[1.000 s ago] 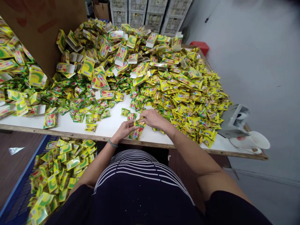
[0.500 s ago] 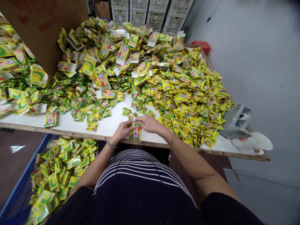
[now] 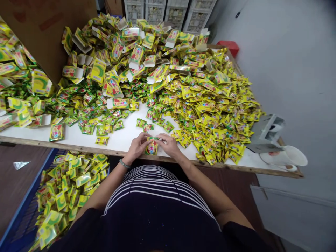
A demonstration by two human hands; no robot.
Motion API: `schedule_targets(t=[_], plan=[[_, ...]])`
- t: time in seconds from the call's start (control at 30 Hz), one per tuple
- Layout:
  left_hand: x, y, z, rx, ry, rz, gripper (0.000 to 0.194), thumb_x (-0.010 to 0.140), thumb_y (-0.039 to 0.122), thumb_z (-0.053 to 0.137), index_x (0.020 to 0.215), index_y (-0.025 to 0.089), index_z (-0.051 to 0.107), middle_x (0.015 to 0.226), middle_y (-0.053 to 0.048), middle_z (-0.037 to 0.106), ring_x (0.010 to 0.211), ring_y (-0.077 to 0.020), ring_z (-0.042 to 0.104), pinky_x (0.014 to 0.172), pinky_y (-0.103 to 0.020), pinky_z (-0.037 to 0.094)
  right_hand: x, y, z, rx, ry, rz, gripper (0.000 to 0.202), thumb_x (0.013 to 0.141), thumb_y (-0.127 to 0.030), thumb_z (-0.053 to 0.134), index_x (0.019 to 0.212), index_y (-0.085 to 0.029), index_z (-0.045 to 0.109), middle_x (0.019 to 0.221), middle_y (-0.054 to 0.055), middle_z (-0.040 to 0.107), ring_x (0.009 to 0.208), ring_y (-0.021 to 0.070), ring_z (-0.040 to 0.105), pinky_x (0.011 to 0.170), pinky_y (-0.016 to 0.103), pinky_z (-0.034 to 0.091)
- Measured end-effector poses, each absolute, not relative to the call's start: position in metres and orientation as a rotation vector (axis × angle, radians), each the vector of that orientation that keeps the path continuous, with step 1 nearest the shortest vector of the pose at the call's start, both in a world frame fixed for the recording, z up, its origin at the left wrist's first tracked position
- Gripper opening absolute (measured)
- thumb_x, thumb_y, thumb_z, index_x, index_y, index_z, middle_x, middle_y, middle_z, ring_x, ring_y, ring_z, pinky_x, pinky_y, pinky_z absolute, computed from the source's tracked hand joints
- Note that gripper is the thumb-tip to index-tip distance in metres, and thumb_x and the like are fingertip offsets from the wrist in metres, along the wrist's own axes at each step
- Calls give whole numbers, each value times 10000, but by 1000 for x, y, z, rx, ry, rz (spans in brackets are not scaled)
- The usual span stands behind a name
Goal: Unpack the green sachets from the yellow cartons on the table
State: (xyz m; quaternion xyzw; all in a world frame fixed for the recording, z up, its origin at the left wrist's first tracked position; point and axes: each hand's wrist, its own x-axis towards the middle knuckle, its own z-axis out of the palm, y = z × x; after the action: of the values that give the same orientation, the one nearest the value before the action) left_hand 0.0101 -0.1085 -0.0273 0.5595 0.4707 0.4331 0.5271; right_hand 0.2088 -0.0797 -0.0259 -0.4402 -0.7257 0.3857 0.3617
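Observation:
A small yellow-green printed box [image 3: 151,148] stands between my hands at the table's front edge. My left hand [image 3: 137,146] grips its left side, thumb and fingers near the top. From the right, my right hand [image 3: 169,144] pinches the box's top edge. The flap itself is mostly hidden by my fingertips. Just beyond lie a few green sachets [image 3: 148,127]. To the right spreads a large heap of yellow sachets [image 3: 210,119], and open-ended boxes [image 3: 138,56] are piled behind.
A blue crate [image 3: 25,213] full of yellow boxes is below on the left. A brown cardboard panel [image 3: 52,35] rises at the back left. On the right are a grey metal device [image 3: 262,134] and a white cup [image 3: 296,156]. White crates [image 3: 198,19] are stacked behind the table.
My right hand has shifted right and slightly down, and its fingers now rest at the box's top edge. A white flap seen earlier at the top no longer stands up.

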Motion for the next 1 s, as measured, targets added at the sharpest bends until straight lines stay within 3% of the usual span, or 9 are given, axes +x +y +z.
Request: schedule_targets(t=[0.1, 0.23, 0.4, 0.6, 0.83, 1.0], plan=[[10, -106, -27, 1348, 1125, 1013, 343, 830, 458, 690, 993, 177, 579, 806, 0, 651, 771, -137, 612, 728, -247, 471, 207, -77, -24, -1162, -1904, 1023, 196, 893, -336, 619, 940, -196, 747, 910, 55, 733, 768, 163, 657, 704, 285, 524], [10, -105, -25, 1271, 1098, 995, 389, 807, 454, 715, 1018, 190, 521, 756, 22, 636, 708, -121, 596, 682, -234, 453, 206, -66, -8, -1226, -1891, 942, 252, 870, -281, 654, 1108, -243, 727, 1044, 46, 762, 855, 181, 697, 805, 319, 538], [11, -106, -24, 1089, 1099, 1039, 565, 732, 434, 788, 1062, 235, 375, 733, 62, 629, 650, -99, 597, 626, -196, 426, 200, -60, 6, -1102, -2141, 917, 179, 915, -265, 620, 870, -229, 789, 935, 50, 781, 894, 197, 707, 815, 309, 510], [12, -106, -24, 1065, 1090, 1034, 576, 726, 437, 790, 1076, 229, 383, 769, 37, 666, 687, -113, 632, 646, -206, 452, 193, -54, 13, -1197, -2278, 809, 137, 848, -147, 670, 867, -197, 796, 890, 67, 780, 837, 189, 689, 792, 289, 471], [12, -107, -24, 1060, 1063, 1016, 616, 713, 426, 809, 1140, 222, 415, 759, 29, 671, 732, -142, 658, 687, -232, 483, 196, -26, 25, -1197, -2300, 1149, 112, 813, -233, 712, 791, -169, 801, 704, 22, 751, 684, 150, 646, 629, 237, 417], [12, -108, -26, 1111, 1096, 1026, 596, 750, 432, 772, 1197, 208, 449, 752, 23, 673, 736, -148, 655, 704, -247, 492, 203, -32, 17, -1099, -2275, 1167, 176, 841, -300, 672, 816, -185, 803, 800, 40, 779, 746, 182, 687, 684, 273, 480]])
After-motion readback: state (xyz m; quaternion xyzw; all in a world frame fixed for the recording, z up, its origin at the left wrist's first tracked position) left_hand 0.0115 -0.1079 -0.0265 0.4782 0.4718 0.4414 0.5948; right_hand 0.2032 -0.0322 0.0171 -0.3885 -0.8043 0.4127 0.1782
